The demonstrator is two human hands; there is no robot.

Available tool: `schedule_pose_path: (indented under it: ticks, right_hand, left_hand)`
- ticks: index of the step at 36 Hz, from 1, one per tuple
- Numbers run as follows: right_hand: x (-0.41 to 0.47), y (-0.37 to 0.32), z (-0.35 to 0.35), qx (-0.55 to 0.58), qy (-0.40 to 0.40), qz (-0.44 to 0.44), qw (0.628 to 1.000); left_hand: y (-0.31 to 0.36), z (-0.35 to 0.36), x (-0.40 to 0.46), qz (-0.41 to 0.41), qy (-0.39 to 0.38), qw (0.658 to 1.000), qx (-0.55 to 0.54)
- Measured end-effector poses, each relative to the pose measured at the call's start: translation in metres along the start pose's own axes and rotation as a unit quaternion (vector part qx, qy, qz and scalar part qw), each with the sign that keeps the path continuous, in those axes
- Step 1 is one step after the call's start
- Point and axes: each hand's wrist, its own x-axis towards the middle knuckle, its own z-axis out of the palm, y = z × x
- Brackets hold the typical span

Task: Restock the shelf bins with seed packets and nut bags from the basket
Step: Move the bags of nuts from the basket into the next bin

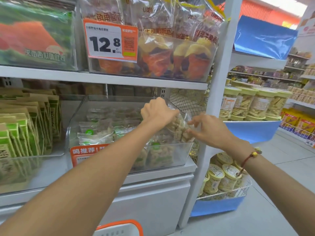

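Shop aisle, head view. White metal shelving unit (102, 79) w/ flat painted boards and a white upright post (219, 68) at its right end; plain white base panel (153, 198) beneath. Black wire-mesh backing (185, 101) shows behind the lower tier. Pale grey tiled floor (272, 210) runs to the right. Blue-fronted end rack (252, 132) stands just beside the post, carrying yellow-lidded clear plastic jars (255, 103) on 2 levels. Glossy blue plastic sheet (262, 38) hangs above. Further white shelves of mixed packaged goods (276, 75) in bkgd. Orange-red wall band (265, 12) at top right; lighting bright, even.
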Motion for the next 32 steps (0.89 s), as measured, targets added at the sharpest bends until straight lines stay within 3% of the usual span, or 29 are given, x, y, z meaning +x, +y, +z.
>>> schedule_pose_path:
  ticks: [3,8,10,13,16,18,21,23,26,32]
  right_hand:
    - [-0.002,0.003,0.003,-0.021,-0.114,-0.031,0.993]
    - [-0.009,-0.008,-0.005,0.12,0.038,-0.018,0.992]
    - [-0.007,-0.018,-0.006,0.174,0.043,-0.006,0.984]
    - [-0.002,-0.03,-0.001,0.095,0.046,-0.005,0.994]
    - [0.0,-0.033,0.0,0.056,0.105,-0.005,0.993]
    - [-0.001,-0.029,0.001,0.075,0.141,0.002,0.987]
    - [-0.007,-0.027,-0.002,0.088,0.224,-0.011,0.97]
    - [-0.011,-0.027,-0.003,0.099,0.259,-0.018,0.961]
    - [-0.014,-0.027,-0.002,0.09,0.277,-0.023,0.956]
    - [-0.005,-0.024,0.006,0.067,0.268,-0.019,0.961]
  left_hand:
    - [-0.015,-0.002,0.002,-0.008,-0.028,0.999,-0.041]
    - [-0.018,-0.002,-0.006,0.027,-0.087,0.99,-0.107]
    - [-0.015,-0.002,-0.007,0.035,-0.093,0.986,-0.135]
    - [-0.014,-0.002,-0.003,0.056,-0.117,0.979,-0.156]
    - [-0.022,-0.006,-0.001,0.08,-0.118,0.981,-0.13]
    - [-0.031,-0.008,-0.002,0.096,-0.136,0.985,-0.046]
    - [-0.041,-0.005,-0.012,0.135,-0.237,0.955,0.119]
    - [-0.044,0.001,-0.016,0.166,-0.251,0.934,0.192]
    - [-0.044,0.004,-0.013,0.183,-0.208,0.94,0.199]
    - [-0.05,-0.007,-0.01,0.157,-0.229,0.948,0.155]
